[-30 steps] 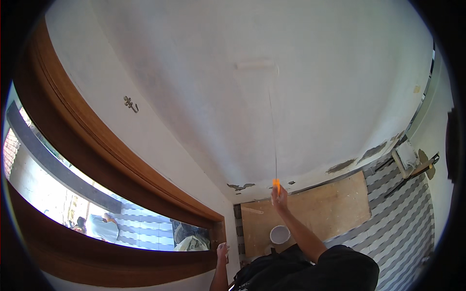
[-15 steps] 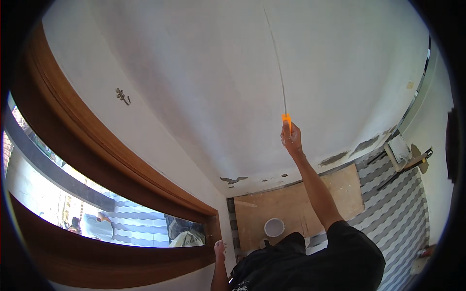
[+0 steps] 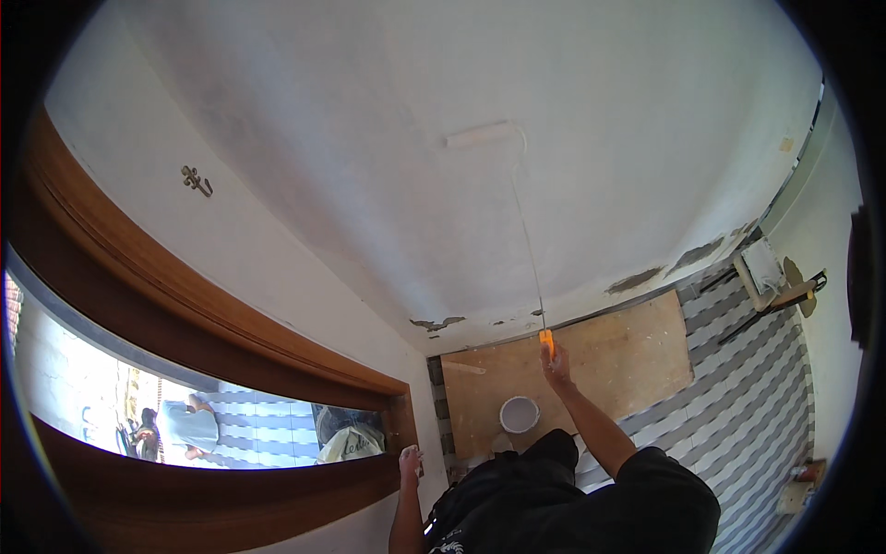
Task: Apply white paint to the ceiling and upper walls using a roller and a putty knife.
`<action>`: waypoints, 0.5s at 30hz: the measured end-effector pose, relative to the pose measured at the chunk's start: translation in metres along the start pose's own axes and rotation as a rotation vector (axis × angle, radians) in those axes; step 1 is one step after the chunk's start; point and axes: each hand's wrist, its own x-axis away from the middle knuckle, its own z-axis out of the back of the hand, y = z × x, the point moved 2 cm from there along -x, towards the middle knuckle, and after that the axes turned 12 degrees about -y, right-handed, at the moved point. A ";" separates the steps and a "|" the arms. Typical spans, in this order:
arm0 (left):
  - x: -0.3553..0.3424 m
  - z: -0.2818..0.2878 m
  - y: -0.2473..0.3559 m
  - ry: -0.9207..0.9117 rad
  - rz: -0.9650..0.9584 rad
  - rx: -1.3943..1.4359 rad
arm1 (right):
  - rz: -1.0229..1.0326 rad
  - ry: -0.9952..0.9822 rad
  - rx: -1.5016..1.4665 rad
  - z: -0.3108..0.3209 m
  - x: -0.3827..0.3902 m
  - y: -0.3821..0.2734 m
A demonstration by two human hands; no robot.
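Note:
My right hand [image 3: 556, 367] is closed around the orange handle of a paint roller [image 3: 545, 343]. A long thin metal rod runs up from the handle to the pale roller sleeve [image 3: 481, 135], which lies against the white wall [image 3: 369, 138]. My left hand [image 3: 412, 459] is beside the corner of the brown wooden frame [image 3: 399, 406], its fingers curled and whitish, with nothing visible in them. Below my right arm, a round white bucket [image 3: 520, 415] stands on a tan board [image 3: 609, 355] on the floor.
Patches of bare grey [image 3: 635, 280] mark the wall's lower edge. A metal hook [image 3: 196, 182] is fixed at left. A light-coloured stand-like object [image 3: 762, 272] is at right on the patterned tile floor [image 3: 738, 397]. Beyond the frame opening, another person [image 3: 187, 425] is bent over.
My right hand has come down and nearer, pulling the roller down the wall; its sleeve has come into view. The left hand has shifted slightly up and left.

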 end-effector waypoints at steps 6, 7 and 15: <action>0.002 -0.007 0.003 0.015 0.030 -0.048 | -0.092 -0.014 0.079 0.037 0.003 -0.052; 0.001 -0.009 0.002 0.019 0.039 -0.043 | -0.071 0.000 0.151 0.046 -0.003 -0.066; -0.018 -0.028 -0.011 -0.038 0.066 -0.080 | 0.127 0.078 0.143 0.048 -0.088 -0.248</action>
